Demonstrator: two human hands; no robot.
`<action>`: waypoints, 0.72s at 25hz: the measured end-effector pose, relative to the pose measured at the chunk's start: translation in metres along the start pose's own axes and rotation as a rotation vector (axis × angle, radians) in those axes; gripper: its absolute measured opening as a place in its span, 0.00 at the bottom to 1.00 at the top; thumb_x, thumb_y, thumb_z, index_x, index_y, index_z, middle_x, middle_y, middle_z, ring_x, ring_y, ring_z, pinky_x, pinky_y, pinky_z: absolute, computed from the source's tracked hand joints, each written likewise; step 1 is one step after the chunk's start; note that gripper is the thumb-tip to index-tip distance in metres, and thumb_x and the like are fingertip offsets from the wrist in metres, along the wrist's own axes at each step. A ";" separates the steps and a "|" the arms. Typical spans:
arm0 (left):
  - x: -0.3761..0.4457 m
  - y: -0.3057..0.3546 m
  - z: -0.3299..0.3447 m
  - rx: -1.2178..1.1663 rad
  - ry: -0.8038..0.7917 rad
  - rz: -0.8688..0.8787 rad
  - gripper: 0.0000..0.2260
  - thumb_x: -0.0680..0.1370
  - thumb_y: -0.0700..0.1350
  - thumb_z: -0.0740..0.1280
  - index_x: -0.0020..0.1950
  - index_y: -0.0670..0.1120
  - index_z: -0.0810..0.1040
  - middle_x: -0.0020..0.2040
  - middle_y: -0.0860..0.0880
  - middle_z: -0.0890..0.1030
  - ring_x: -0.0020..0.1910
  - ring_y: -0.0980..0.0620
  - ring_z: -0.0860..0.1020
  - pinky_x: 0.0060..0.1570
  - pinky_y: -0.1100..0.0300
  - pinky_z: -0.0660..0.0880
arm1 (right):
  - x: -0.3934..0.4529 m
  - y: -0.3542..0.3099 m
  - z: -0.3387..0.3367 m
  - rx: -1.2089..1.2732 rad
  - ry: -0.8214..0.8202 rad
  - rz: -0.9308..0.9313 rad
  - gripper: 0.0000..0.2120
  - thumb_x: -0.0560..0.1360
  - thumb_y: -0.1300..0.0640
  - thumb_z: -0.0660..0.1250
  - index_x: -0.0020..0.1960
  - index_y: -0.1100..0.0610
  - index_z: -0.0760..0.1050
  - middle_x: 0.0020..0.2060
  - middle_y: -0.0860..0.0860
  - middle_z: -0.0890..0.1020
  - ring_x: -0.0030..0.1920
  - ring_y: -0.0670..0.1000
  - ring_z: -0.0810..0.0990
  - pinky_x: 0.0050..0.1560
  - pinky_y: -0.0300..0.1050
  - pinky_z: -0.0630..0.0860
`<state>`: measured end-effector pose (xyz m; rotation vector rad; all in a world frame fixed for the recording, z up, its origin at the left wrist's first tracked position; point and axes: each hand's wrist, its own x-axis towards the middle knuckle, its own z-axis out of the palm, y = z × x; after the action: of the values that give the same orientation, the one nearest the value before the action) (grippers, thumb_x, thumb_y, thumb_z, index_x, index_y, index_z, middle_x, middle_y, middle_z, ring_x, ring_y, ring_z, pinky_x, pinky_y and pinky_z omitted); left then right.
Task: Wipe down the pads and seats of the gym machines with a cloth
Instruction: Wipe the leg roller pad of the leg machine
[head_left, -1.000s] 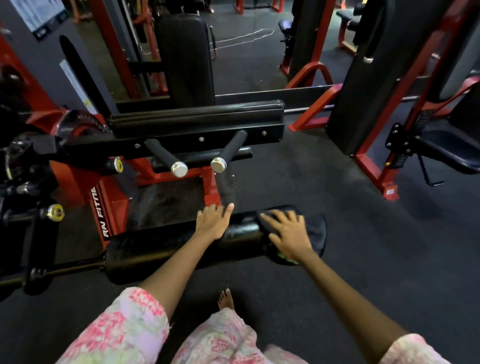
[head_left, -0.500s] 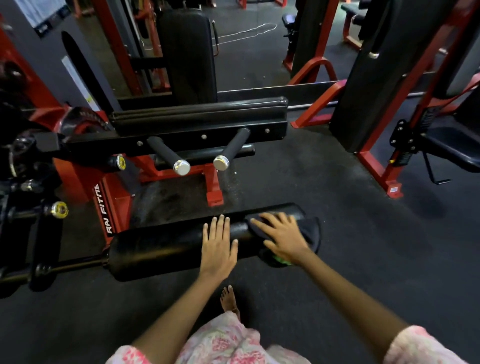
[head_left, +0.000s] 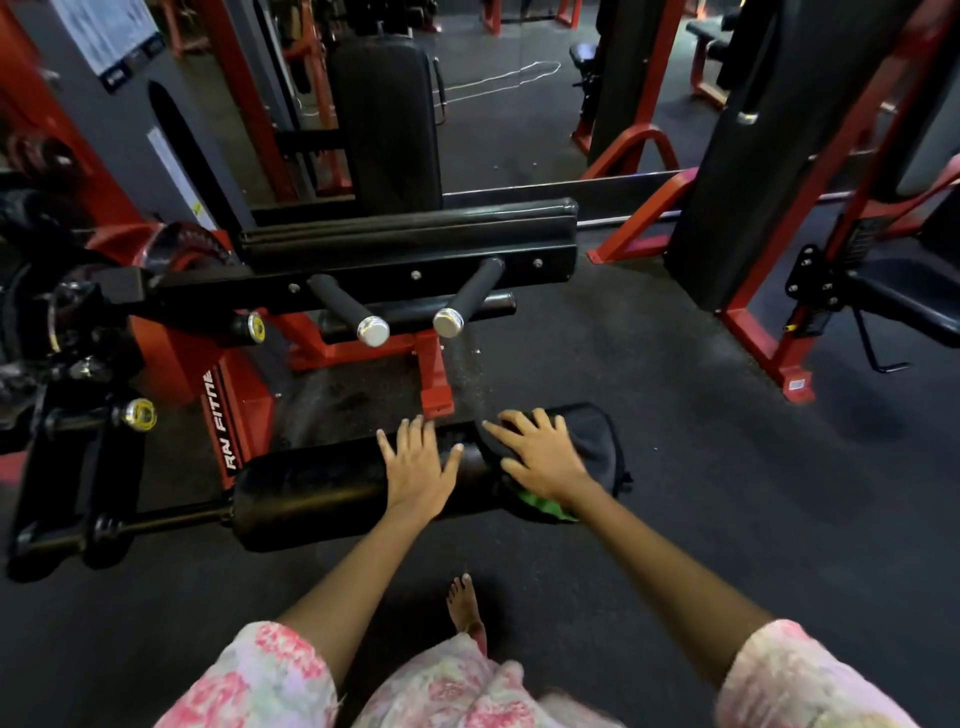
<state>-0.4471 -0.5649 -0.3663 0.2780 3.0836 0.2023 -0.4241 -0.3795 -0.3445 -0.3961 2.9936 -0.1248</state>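
Gym-machine padding is your subject, and the biggest pieces, the long flat black vinyl bench pad (head_left: 410, 228) on the red steel machine and the upright black back pad (head_left: 387, 124) behind it, sit well beyond your reach with no cloth on them, so I judge them left to do. Nearer you, low over the floor, the black cylindrical roller pad (head_left: 317, 491) is the one in hand. Your left hand (head_left: 418, 467) rests flat on it, fingers spread, while your right hand (head_left: 543, 457), fingers also spread, presses the dark cloth with a green underside (head_left: 597, 447) over its right end.
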 end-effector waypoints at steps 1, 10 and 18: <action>-0.002 -0.004 0.000 0.017 -0.048 -0.016 0.29 0.80 0.60 0.49 0.74 0.42 0.59 0.74 0.45 0.62 0.75 0.46 0.55 0.72 0.42 0.42 | -0.009 0.020 0.001 -0.002 0.011 -0.059 0.30 0.73 0.43 0.47 0.75 0.43 0.58 0.71 0.50 0.64 0.64 0.58 0.65 0.59 0.53 0.61; 0.001 -0.011 -0.017 -0.080 -0.335 0.140 0.49 0.70 0.71 0.60 0.77 0.41 0.45 0.78 0.46 0.46 0.76 0.47 0.42 0.70 0.43 0.35 | 0.027 -0.010 -0.009 0.100 0.052 0.525 0.20 0.78 0.48 0.55 0.68 0.52 0.68 0.67 0.54 0.67 0.65 0.60 0.62 0.64 0.57 0.59; -0.017 -0.075 -0.020 0.034 -0.228 0.353 0.47 0.70 0.67 0.65 0.77 0.47 0.44 0.77 0.47 0.41 0.76 0.49 0.42 0.71 0.45 0.36 | 0.012 0.004 0.003 0.316 0.280 0.814 0.19 0.76 0.46 0.62 0.62 0.55 0.72 0.64 0.57 0.70 0.63 0.62 0.64 0.62 0.59 0.60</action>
<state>-0.4444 -0.6439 -0.3561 0.7880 2.7930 0.1180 -0.4365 -0.3787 -0.3492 0.9246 3.0383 -0.5882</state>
